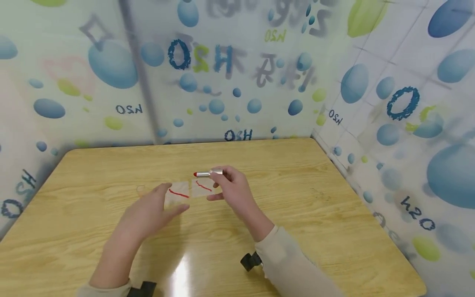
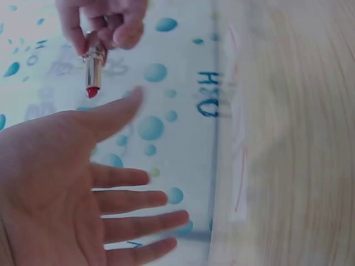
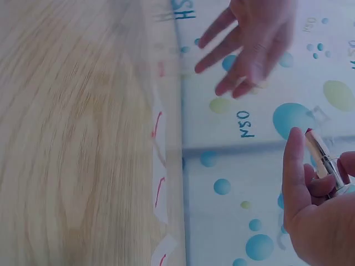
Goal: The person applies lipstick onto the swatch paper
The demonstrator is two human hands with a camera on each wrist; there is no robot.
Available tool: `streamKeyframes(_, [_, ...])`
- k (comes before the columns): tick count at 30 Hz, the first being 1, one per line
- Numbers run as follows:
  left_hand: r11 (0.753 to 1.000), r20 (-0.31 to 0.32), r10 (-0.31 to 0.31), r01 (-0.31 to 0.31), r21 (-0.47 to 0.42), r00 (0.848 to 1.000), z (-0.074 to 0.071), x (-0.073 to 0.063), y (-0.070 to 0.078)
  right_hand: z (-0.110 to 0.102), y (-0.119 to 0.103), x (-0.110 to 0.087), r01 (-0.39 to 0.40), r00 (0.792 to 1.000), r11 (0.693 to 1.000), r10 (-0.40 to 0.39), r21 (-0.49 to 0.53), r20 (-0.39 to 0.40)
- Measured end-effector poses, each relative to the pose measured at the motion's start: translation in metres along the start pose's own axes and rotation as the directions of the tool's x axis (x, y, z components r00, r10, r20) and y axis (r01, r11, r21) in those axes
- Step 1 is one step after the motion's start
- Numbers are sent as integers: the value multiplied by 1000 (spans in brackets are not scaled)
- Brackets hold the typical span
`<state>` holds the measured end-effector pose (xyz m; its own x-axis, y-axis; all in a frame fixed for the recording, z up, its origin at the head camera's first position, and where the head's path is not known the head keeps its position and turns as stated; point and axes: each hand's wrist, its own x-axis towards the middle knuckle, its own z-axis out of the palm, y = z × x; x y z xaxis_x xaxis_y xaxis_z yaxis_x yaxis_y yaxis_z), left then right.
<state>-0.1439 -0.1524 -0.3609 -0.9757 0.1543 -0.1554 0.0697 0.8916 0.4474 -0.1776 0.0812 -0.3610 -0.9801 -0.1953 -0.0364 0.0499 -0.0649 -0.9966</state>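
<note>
My right hand (image 1: pixel 237 192) holds a lipstick (image 1: pixel 203 174) in a silver tube, its red tip out and pointing left in the head view. Curled fingers grip the tube in the right wrist view, while one finger stretches out beside it. Below lie two white paper pieces side by side: the left paper (image 1: pixel 181 188) and the right paper (image 1: pixel 197 192), each bearing a red stroke. My left hand (image 1: pixel 137 220) hovers by the left paper, overlapping its edge in the head view. In the left wrist view its fingers (image 2: pixel 138 224) are spread and straight, holding nothing.
The papers lie on a light wood-grain table (image 1: pixel 308 198). Behind it and along the right side stand walls (image 1: pixel 256 86) covered with blue and green bubbles and lettering. A dark wrist mount (image 1: pixel 251 261) sits at the right sleeve (image 1: pixel 289 260).
</note>
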Motion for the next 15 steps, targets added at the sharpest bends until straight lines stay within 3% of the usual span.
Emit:
streamKeyframes(2, [984, -52, -22, 12, -180, 998, -4, -1, 10, 1, -1, -4, 14, 1000, 999, -14, 28, 6])
streamKeyframes(3, [961, -74, -33, 12, -275, 997, -5, -2, 14, 2, -2, -6, 20, 1000, 999, -20, 40, 7])
streamKeyframes(5, [887, -97, -50, -1, -461, 994, -7, -4, 22, 3, -4, -11, 36, 999, 998, -36, 58, 13])
streamKeyframes(8, [738, -121, -78, -24, -675, 990, -9, -7, 32, 4, -7, -17, 64, 997, 995, -67, 75, 29])
streamKeyframes(10, [616, -137, -78, -60, -785, 987, -9, -9, 39, 4, -9, -22, 81, 995, 992, -85, 102, 43])
streamKeyframes(15, [333, -183, -24, -165, -928, 983, -2, -12, 57, 4, -14, -31, 76, 994, 974, -90, 213, 55])
